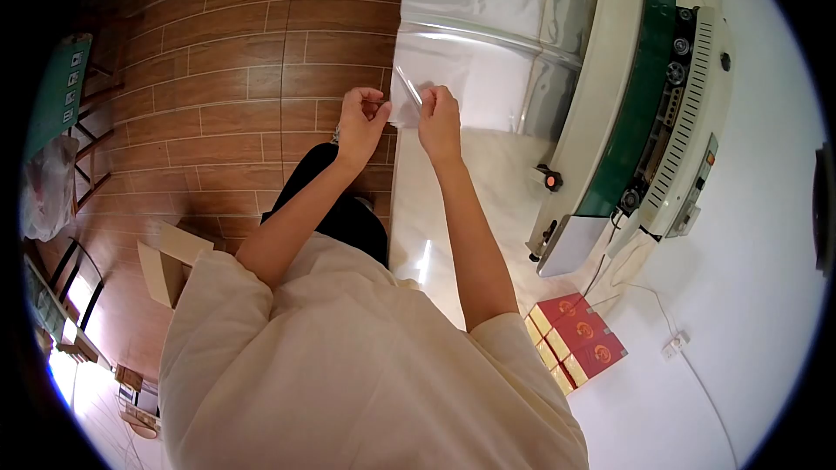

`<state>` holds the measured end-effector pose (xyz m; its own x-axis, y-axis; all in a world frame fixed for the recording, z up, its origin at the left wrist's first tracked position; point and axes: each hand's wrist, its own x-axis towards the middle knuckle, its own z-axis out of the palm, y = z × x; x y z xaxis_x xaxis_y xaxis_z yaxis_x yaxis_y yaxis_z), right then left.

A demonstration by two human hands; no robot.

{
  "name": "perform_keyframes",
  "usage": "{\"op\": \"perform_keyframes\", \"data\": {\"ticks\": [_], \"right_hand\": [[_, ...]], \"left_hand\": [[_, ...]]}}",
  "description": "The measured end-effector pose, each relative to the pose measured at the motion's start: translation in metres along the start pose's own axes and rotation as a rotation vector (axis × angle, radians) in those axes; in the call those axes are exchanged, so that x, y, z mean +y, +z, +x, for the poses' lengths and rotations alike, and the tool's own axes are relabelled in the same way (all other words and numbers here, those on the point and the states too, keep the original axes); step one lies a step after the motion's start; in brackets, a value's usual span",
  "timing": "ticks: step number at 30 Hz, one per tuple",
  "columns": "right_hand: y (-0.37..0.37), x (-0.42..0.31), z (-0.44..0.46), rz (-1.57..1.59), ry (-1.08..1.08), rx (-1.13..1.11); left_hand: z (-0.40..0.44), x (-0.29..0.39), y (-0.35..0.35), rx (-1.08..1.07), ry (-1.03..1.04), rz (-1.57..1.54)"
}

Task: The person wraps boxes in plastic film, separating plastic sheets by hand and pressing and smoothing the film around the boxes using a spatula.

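Clear plastic bags (488, 78) lie flat and overlapping on the pale table, with shiny creases across them. My right hand (441, 122) pinches a raised, folded edge of clear plastic (408, 85) between thumb and fingers. Just past the table's left edge is my left hand (361, 129), its thumb and fingertips drawn close together beside the corner of the plastic. Whatever may be between those left fingertips is too small to make out. Both forearms reach forward from my body, and the hands are a short distance apart.
A long machine with a green belt (640, 78) and black knobs (549, 178) stands along the table's right side. Red and gold boxes (579, 339) sit near the wall socket (675, 345). An open cardboard box (165, 265) is at my left, on the wood-look floor (235, 87).
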<state>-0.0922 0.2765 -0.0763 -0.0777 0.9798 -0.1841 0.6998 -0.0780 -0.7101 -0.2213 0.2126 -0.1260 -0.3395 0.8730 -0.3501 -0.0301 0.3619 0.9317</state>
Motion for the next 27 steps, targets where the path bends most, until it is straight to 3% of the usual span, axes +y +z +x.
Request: {"op": "perform_keyframes", "data": {"ticks": [3,5,6,8,11,13,20,23,25,26,27], "right_hand": [[-0.009,-0.008,-0.001,0.059,0.106,0.032],[-0.018,-0.017,-0.002,0.090,0.162,0.019],[-0.023,-0.023,-0.003,0.116,0.158,0.008],[-0.028,-0.025,-0.002,0.141,0.153,0.008],[-0.029,-0.018,-0.002,0.261,0.244,-0.074],[-0.029,-0.017,-0.004,0.410,0.309,-0.057],[-0.034,-0.020,-0.017,0.329,0.293,0.044],[-0.043,-0.024,-0.034,0.176,0.471,0.036],[-0.047,-0.020,-0.047,0.458,0.733,-0.116],[-0.049,-0.021,-0.052,0.458,0.731,-0.112],[-0.050,-0.024,-0.056,0.690,0.841,-0.126]], "left_hand": [[0.002,0.041,-0.001,0.035,0.131,0.124],[0.005,0.059,0.002,-0.180,-0.167,-0.250],[0.006,0.061,0.005,-0.182,-0.164,-0.251],[0.012,0.065,0.011,-0.222,-0.363,-0.406],[0.018,0.068,0.013,-0.288,-0.502,-0.339],[0.017,0.069,0.013,-0.276,-0.505,-0.348],[0.015,0.051,0.010,-0.268,-0.422,-0.334],[0.021,0.039,0.014,-0.265,-0.356,-0.274],[0.021,0.057,0.015,-0.268,-0.352,-0.300],[0.021,0.065,0.016,-0.273,-0.350,-0.326],[0.022,0.066,0.017,-0.277,-0.347,-0.326]]}}
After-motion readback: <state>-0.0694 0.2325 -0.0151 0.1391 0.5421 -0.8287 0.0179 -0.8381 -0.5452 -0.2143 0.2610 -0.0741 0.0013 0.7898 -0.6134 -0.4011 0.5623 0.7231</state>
